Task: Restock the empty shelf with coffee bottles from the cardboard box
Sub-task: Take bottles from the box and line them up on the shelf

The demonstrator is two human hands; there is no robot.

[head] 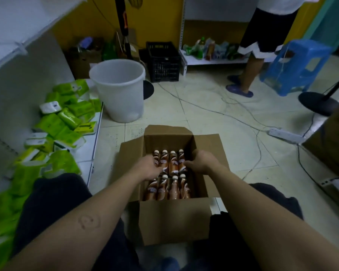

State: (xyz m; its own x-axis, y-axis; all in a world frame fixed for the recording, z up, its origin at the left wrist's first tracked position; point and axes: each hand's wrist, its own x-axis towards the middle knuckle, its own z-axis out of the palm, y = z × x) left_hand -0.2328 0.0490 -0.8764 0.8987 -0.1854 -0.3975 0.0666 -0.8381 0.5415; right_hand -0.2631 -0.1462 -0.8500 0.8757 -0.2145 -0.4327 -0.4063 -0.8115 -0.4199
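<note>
Head view: the only camera, looking down at the floor between the person's knees.
Box: an open brown cardboard box point(174, 220) stood on the pale tiled floor point(213, 118), flaps spread.
Bottles: brown coffee bottles with cream caps point(173, 184) lay in two rows inside the box.
Writing: "NESCAFÉ" partly readable on the labels.
Left hand point(147, 167): inside the box at the left of the far row, fingers curled onto a bottle; firm grip cannot be told.
Right hand point(201, 160): at the right of that row, fingers bent onto a bottle; grip likewise unclear.
Left side: green tissue packs point(67, 118) heaped on a low white shelf point(90, 145); print unreadable.
Beyond: a white plastic bucket point(119, 90).
</note>
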